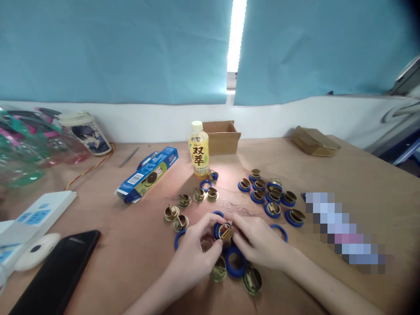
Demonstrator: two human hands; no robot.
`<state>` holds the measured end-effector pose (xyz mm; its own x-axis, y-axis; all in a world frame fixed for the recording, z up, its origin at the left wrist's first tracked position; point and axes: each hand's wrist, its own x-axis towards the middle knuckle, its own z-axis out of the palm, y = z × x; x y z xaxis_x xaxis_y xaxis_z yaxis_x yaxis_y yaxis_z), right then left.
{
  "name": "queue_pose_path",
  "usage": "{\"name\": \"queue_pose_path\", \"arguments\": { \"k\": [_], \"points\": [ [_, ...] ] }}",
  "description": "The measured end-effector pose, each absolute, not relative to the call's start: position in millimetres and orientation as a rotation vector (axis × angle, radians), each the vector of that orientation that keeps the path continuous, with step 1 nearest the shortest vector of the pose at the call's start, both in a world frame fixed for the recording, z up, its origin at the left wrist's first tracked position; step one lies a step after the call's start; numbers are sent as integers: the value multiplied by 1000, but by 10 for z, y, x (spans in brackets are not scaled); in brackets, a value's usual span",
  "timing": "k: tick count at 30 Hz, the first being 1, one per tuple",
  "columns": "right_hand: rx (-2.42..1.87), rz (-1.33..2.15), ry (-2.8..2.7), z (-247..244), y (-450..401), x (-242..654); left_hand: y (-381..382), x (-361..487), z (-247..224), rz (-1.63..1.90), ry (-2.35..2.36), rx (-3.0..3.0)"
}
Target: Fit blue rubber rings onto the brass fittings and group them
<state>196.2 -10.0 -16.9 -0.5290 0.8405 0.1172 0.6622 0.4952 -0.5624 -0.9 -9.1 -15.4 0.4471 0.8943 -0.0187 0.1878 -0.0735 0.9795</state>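
Observation:
My left hand (201, 247) pinches a round brass fitting (226, 232) that has a raised bar across it and a blue ring around its edge. From the other side, the fingers of my right hand (262, 240) close on the same piece. Just below my hands lie a loose blue ring (236, 262) and a bare brass fitting (252, 280). Another blue ring (279, 233) rests partly behind my right hand. Several thin wire rings (234, 202) are beyond my fingertips. Bare brass fittings (184, 201) lie to the left; my hands cover part of the nearest pieces.
Brass fittings with blue rings (273, 209) are grouped at right. Behind stand a drink bottle (198, 153) and an open cardboard box (223, 139). A blue carton (149, 175), black phone (59, 271), cup (88, 133) and spray bottles (49, 140) lie leftward; a pixelated object (341, 232) is right.

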Motion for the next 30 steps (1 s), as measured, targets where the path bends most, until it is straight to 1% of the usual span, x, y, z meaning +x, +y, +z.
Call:
{"name": "queue_pose_path", "arguments": {
  "k": [30],
  "points": [
    [-1248, 649, -2368, -177, -94, 1961, -98, -16, -112, 763, 987, 1529]
  ]
}}
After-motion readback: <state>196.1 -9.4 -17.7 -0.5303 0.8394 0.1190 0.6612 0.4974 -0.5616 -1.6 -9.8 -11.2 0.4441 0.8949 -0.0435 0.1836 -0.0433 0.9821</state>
